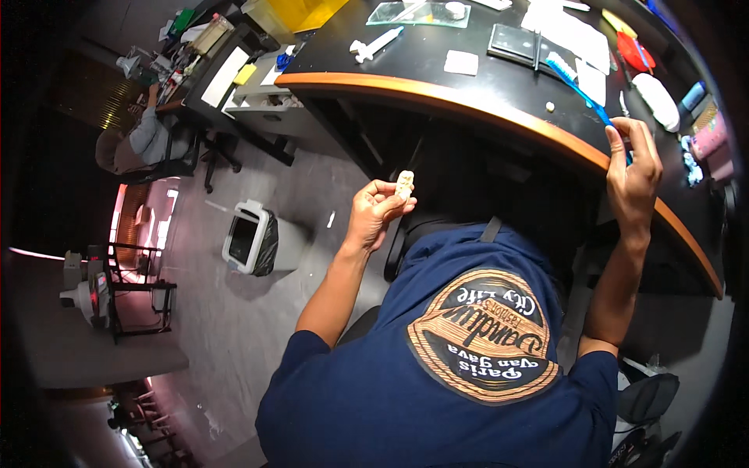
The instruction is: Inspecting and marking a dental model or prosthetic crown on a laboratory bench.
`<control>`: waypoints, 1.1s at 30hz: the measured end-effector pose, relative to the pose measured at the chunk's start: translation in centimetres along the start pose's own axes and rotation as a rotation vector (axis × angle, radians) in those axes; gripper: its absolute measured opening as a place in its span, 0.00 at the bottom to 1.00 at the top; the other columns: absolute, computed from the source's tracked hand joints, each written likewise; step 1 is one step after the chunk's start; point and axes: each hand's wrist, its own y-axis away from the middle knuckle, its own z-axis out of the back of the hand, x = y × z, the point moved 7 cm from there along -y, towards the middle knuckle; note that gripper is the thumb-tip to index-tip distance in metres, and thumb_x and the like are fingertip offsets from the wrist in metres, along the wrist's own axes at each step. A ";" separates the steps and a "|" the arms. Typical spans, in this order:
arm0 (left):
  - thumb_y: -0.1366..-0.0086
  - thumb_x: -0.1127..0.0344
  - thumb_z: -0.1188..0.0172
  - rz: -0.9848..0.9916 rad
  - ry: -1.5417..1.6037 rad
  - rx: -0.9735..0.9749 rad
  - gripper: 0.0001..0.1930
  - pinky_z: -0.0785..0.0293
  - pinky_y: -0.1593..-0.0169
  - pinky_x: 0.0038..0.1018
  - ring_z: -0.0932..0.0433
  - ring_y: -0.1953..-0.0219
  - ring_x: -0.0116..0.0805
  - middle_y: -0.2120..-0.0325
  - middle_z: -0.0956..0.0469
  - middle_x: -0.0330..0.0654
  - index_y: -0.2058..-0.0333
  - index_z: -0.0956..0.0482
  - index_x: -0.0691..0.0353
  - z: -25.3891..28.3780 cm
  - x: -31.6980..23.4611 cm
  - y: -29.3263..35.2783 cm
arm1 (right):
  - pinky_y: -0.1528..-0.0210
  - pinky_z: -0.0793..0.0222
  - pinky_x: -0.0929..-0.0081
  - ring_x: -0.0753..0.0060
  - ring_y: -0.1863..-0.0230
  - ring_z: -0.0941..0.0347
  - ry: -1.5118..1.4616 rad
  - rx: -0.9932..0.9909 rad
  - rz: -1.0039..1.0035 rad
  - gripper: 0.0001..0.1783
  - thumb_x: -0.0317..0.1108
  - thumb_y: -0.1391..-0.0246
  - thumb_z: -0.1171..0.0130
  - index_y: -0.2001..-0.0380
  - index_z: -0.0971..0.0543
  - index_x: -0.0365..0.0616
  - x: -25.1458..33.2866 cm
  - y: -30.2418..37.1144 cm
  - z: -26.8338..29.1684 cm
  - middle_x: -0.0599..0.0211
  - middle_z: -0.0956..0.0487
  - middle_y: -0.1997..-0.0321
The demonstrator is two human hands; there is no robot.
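Pinched between the thumb and fingers of my left hand [370, 216] is a small cream-coloured piece [404, 186] that looks like a carved tooth or a bit of a dental cast. It is held up in front of the desk's edge, above my lap. My right hand [636, 171] grips a blue toothbrush-like brush [585, 95] by its handle, over the desk's right edge. The white bristles point away from me to the upper left. A tiny cream bit [550, 107] lies on the black desktop [437, 74], left of the brush.
On the desk lie a white syringe-like tool [378, 44], a glass slab [382, 14], a white square pad [462, 62], a flat dark case [509, 40] and a white roll [657, 103]. A lined waste bin [250, 238] stands on the floor. Another person [148, 140] sits far left.
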 end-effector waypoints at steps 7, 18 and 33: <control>0.35 0.75 0.30 0.124 0.204 -0.002 0.13 0.12 0.47 0.36 0.13 0.53 0.43 0.53 0.18 0.56 0.56 0.25 0.68 2.3 2.7 1.5 | 0.66 0.25 0.64 0.56 0.67 0.20 -0.522 0.535 -0.035 0.07 0.30 0.38 0.35 0.62 0.19 0.37 6.5 7.9 -10.5 0.54 0.20 0.67; 0.34 0.75 0.31 -0.082 0.256 -0.053 0.16 0.13 0.48 0.30 0.13 0.55 0.37 0.56 0.17 0.47 0.50 0.24 0.66 2.5 1.8 1.9 | 0.59 0.24 0.61 0.50 0.64 0.17 -0.716 0.684 -0.032 0.12 0.37 0.36 0.37 0.63 0.16 0.37 11.2 11.1 -21.7 0.48 0.16 0.67; 0.33 0.74 0.31 -0.040 0.240 -0.093 0.17 0.12 0.50 0.28 0.13 0.56 0.36 0.57 0.15 0.46 0.46 0.21 0.68 1.7 2.0 1.3 | 0.60 0.22 0.66 0.63 0.66 0.15 -0.732 0.682 -0.158 0.11 0.35 0.37 0.34 0.62 0.14 0.35 9.8 11.4 -22.0 0.49 0.14 0.67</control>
